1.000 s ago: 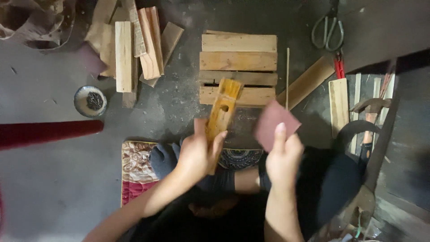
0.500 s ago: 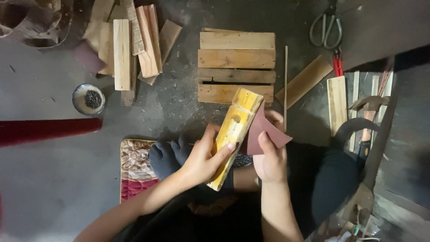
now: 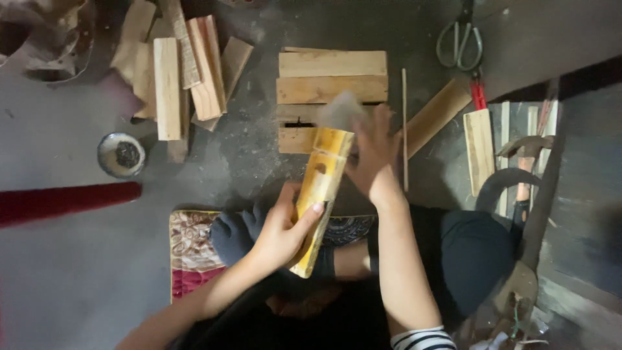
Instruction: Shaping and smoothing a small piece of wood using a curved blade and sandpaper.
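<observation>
My left hand grips the lower half of a yellow split bamboo piece, tilted with its top end away from me. There is a small hole in its face. My right hand presses a sheet of sandpaper against the bamboo's top end; the sheet is blurred by motion. Both hands are above my folded legs.
A small slatted wooden pallet lies just beyond the hands. A pile of wood offcuts is at the back left, with a small metal bowl near it. Scissors, a thin stick, planks and tools lie to the right. A patterned mat lies under me.
The right hand brought the sandpaper from beside the bamboo onto it and slid it up to the top end. The left hand turned and re-angled the bamboo.
</observation>
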